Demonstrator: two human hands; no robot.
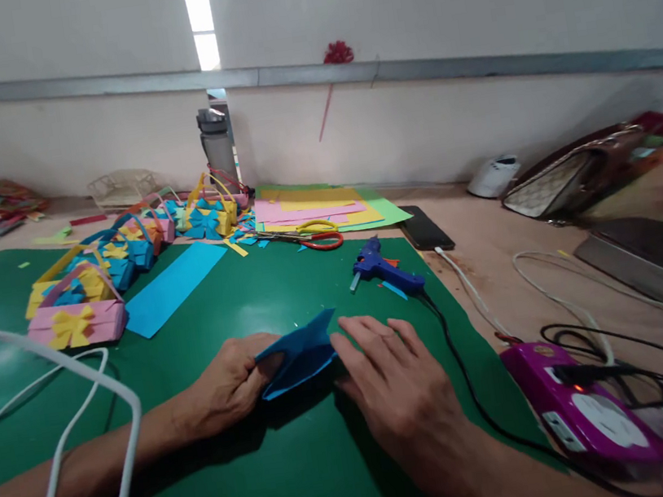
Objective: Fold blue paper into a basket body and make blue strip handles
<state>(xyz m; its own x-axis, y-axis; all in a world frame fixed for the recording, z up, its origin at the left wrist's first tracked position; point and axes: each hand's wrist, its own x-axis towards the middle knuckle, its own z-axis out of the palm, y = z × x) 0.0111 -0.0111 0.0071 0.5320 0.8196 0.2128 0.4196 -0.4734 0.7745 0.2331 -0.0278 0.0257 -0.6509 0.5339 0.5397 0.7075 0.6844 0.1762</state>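
Over the green mat, my left hand [236,385] pinches a folded piece of blue paper [303,355] at its left end, with the thumb inside the fold. The paper forms an open, boat-like pocket with a pointed upper flap. At its right end is my right hand [397,387], fingers stretched and slightly apart, the index finger beside or touching the paper's edge. Its thumb is mostly hidden beneath. A flat blue paper strip [173,287] lies beyond my left hand. Past my right hand rests a blue glue gun [387,267] with a glue stick showing.
Small paper baskets with bows [79,317] stand in a row at left. Scissors [321,237] lie before stacked coloured sheets [313,206]. A phone [426,227], a purple power strip [581,403] and black cords occupy the right. A white cable [127,400] loops at front left.
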